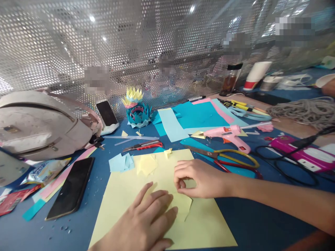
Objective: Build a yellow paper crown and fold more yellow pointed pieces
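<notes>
Both hands, left [146,223] and right [200,179], press a folded yellow piece [183,204] (fingers pinching its top edge) on the yellow sheet [209,226].

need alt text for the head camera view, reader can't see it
Two bare hands fold a small piece of yellow paper on a large yellow sheet: the left hand presses it flat, the right hand pinches its edge. Around them on the blue table lie scissors, a pink glue gun, blue paper sheets, a black phone and a paper flower.
</notes>
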